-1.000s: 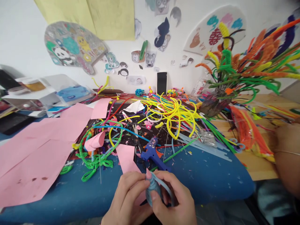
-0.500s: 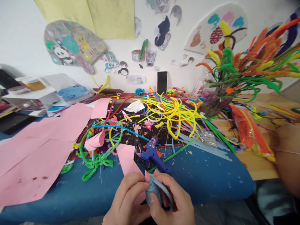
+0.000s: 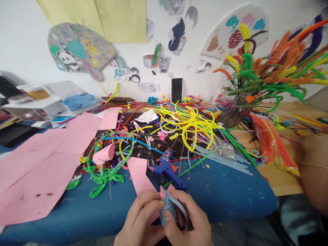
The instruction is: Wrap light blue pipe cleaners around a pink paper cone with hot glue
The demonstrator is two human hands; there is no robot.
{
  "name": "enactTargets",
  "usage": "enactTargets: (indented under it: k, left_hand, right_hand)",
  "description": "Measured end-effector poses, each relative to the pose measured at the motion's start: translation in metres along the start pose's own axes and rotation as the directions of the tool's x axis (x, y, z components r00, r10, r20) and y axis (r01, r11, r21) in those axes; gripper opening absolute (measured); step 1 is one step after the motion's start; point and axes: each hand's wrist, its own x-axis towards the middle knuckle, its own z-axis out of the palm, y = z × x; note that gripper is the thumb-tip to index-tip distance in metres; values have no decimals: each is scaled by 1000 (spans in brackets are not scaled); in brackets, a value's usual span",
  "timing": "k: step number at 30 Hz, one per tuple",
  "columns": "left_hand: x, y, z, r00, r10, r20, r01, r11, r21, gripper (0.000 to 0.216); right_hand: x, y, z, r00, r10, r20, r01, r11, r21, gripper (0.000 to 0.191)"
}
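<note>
At the table's front edge, both hands hold a pink paper piece wrapped in light-blue pipe cleaner [image 3: 168, 204]. Pink tips stick up out of the coils. My left hand [image 3: 139, 215] is closed on its left side, fingertips against the upper coils. My right hand [image 3: 192, 217] grips the other side with its thumb across the front, and a loose loop of the pipe cleaner bows out beside its fingers. The lower part is covered by my hands. Just beyond lies a blue glue gun [image 3: 167, 169], beside a pink paper strip [image 3: 138, 172].
Large pink paper sheets [image 3: 46, 160] cover the left side. A green pipe-cleaner tangle [image 3: 102, 177] and yellow pipe cleaners [image 3: 197, 126] lie across the middle. Clear glue sticks [image 3: 230, 162] lie at right, near a vase of pipe cleaners [image 3: 233, 109]. Another person's arm [image 3: 314, 171] is at far right.
Hardly anything differs. My hands keep the same hold on the wrapped piece, with a very slight shift, and the pink tip shows a little more.
</note>
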Motion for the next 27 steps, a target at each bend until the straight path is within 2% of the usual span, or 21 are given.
enactTargets:
  k: [3, 6, 7, 11, 14, 16, 17, 20, 22, 23, 25, 27]
  left_hand:
    - [-1, 5, 5, 998, -56, -27, 56, 998, -22, 31]
    - [-6, 5, 14, 989, -146, 8, 146, 983, -113, 40]
    - [-7, 4, 18, 988, -152, -15, 149, 977, -150, 42]
    - [-7, -4, 34, 953, -133, -272, 83, 979, -188, 36]
    - [-6, -2, 41, 898, -249, -362, 152, 949, -278, 25]
    - [-7, 5, 43, 838, -410, -360, 215, 855, -473, 19]
    - [-8, 9, 43, 804, -502, -319, 244, 768, -593, 18]
    - [-8, 18, 42, 708, -701, -82, 309, 413, -857, 23]
    - [-6, 22, 40, 662, -747, 63, 328, 213, -920, 26]
    - [-5, 24, 39, 640, -760, 110, 330, 143, -933, 28]
    - [-2, 27, 37, 605, -778, 170, 345, 63, -937, 31]
    - [-2, 29, 38, 590, -785, 186, 368, 56, -928, 35]
  right_hand:
    - [-1, 3, 0, 996, 90, 25, -91, 996, 24, 14]
    - [-2, 7, 1, 982, 168, 88, -174, 982, 67, 16]
    - [-3, 8, 3, 978, 180, 105, -190, 976, 103, 17]
    - [-2, 8, 6, 976, 165, 140, -200, 935, 294, 17]
    - [1, 7, 4, 979, 104, 177, -156, 936, 314, 17]
    - [3, 6, 1, 981, 81, 177, -131, 946, 295, 14]
    - [4, 5, -1, 982, 86, 166, -132, 947, 291, 12]
    - [6, 4, -2, 990, 85, 110, -114, 949, 293, 14]
    - [6, 4, -1, 997, 35, 75, -55, 959, 278, 18]
    - [6, 4, 0, 997, 6, 71, -25, 964, 266, 19]
    - [7, 5, 0, 996, -28, 89, 6, 971, 241, 17]
    - [6, 7, 0, 992, -47, 115, 21, 977, 213, 14]
